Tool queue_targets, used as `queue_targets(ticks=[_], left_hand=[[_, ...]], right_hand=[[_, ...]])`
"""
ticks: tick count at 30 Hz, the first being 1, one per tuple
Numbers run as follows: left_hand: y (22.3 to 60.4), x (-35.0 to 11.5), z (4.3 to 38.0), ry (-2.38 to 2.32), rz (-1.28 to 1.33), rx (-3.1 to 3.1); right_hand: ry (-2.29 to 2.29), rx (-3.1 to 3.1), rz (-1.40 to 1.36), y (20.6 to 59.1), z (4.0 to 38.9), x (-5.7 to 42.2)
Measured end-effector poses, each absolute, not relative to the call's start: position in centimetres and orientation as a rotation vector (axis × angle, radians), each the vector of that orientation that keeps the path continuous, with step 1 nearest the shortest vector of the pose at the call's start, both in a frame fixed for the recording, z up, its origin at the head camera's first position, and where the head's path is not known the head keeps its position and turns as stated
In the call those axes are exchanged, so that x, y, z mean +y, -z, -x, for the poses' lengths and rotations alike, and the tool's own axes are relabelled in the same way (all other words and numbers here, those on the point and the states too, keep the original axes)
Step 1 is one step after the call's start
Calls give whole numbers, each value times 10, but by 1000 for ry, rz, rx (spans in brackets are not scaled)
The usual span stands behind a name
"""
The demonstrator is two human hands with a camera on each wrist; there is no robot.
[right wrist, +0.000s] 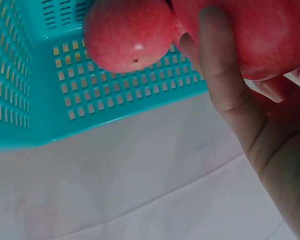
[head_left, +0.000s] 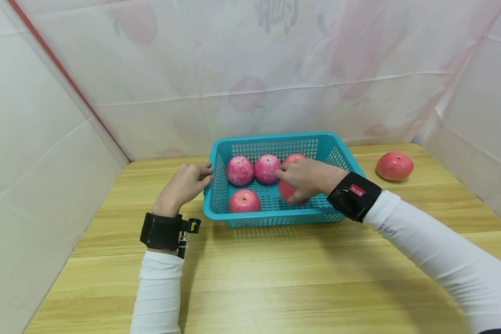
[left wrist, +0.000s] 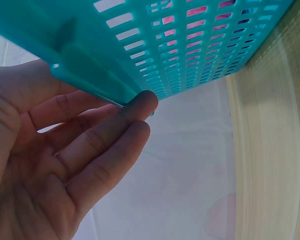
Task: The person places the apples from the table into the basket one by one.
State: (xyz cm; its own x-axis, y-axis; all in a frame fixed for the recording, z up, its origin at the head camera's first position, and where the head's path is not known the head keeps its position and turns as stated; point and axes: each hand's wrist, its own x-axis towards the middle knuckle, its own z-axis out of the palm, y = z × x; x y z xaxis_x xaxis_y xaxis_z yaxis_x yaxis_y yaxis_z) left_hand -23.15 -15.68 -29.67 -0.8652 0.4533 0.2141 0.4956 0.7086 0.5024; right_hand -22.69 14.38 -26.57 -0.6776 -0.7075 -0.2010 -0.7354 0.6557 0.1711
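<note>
On the wooden table [head_left: 275,273], fenced round by pale sheeting, stands a turquoise slatted basket [head_left: 221,195], the largest object before me. I steer from afar and read the step in hand as loading apples into it; I judge that one placement is under way.

Contents of the basket: two apples side by side at the back left, the back-left apple [head_left: 240,170] and the back-middle apple [head_left: 267,168]; a front apple [head_left: 244,201] near the front wall; a further apple [head_left: 294,158] partly hidden behind my right hand [head_left: 306,178]. That hand is inside the basket, curled over the held apple [head_left: 288,191], fingers wrapped round it; the right wrist view shows a finger [right wrist: 217,65] lying across its red skin, with a neighbouring apple just beside it over the slatted floor. I cannot tell whether the held apple already rests on the floor.

My left hand [head_left: 185,183] is at the basket's left rim, fingers relaxed and fairly straight, the fingertips [left wrist: 142,102] touching under the lip; it steadies rather than grasps.

One loose apple [head_left: 394,165] lies on the table, well apart to the right. My judgement: the next move calls for letting the held apple settle in the free space at the front right without knocking its neighbours.
</note>
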Motion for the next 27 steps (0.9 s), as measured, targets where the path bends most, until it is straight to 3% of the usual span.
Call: queue_targets(ticks=[20,27], left_hand=[[297,-156,231,878,791,-2837],[296,-156,232,867,793,-2830]], right_hand=[[-386,2700,1244,273,227,130],[-347,2667,1145,271,227,123]])
